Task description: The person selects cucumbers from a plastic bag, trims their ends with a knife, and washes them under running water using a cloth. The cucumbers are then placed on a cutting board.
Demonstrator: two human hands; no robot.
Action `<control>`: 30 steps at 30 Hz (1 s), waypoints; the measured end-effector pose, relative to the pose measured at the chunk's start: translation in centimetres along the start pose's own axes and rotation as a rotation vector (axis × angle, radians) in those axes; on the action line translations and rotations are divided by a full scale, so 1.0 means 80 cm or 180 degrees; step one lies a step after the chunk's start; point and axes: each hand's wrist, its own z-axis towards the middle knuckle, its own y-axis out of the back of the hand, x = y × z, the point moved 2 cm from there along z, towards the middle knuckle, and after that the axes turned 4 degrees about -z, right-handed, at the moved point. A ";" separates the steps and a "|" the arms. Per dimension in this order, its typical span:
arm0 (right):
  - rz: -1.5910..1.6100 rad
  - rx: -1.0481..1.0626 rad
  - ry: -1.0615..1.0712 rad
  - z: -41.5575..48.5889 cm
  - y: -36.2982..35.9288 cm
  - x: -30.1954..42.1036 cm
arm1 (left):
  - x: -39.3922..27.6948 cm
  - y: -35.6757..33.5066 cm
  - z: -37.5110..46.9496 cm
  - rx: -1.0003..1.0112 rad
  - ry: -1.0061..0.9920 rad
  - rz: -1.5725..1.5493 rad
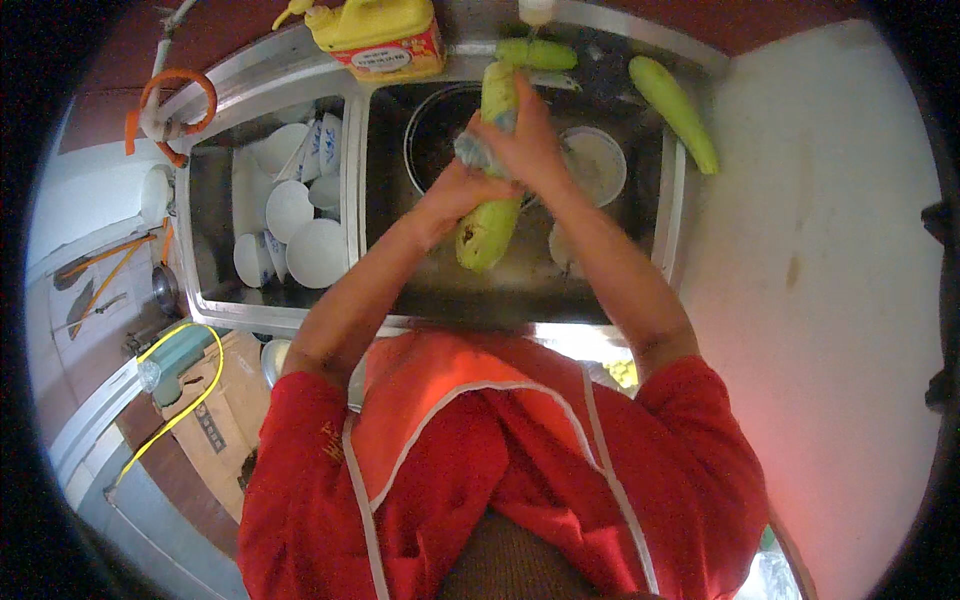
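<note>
Over the right basin of a steel double sink, a long pale-green gourd, perhaps a zucchini (489,234), is held lengthwise. My left hand (457,191) grips it around its middle from the left. My right hand (525,142) closes on its upper part, with a light bluish wad, a cloth or pad (474,152), pressed against the skin; which hand holds the wad is hard to tell. The gourd's near end has a dark blemish. A second green gourd (536,55) lies at the sink's far edge, below a faucet (536,10). A third (675,112) rests at the right rim.
White bowls (318,253) fill the left basin. Under my hands are a round dark-rimmed vessel (411,142) and a bowl (596,165). A yellow jug (386,45) stands behind the sink. An orange hose loop (210,94) hangs left; a pale panel (810,300) borders the right.
</note>
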 end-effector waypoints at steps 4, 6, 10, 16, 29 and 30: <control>0.1061 0.1228 -0.1085 0.077 0.017 -0.017 | -0.003 -0.023 -0.005 -0.0444 -0.1454 0.0632; 0.1147 0.1074 -0.0847 0.079 0.011 -0.014 | -0.001 -0.020 -0.002 -0.0627 -0.1610 0.0493; 0.0522 -0.0407 0.0275 0.005 -0.005 0.014 | 0.005 0.003 0.015 -0.0617 -0.0928 0.0630; 0.4325 0.1912 -0.1485 0.053 0.012 -0.035 | 0.003 -0.006 -0.003 -0.0269 -0.1363 0.0491; 0.2083 0.1316 -0.1180 0.055 0.049 -0.002 | -0.019 -0.007 0.024 -0.0961 -0.1304 0.1877; 0.2192 0.1384 -0.1284 0.059 0.048 -0.004 | -0.019 -0.005 0.023 -0.0737 -0.1169 0.1480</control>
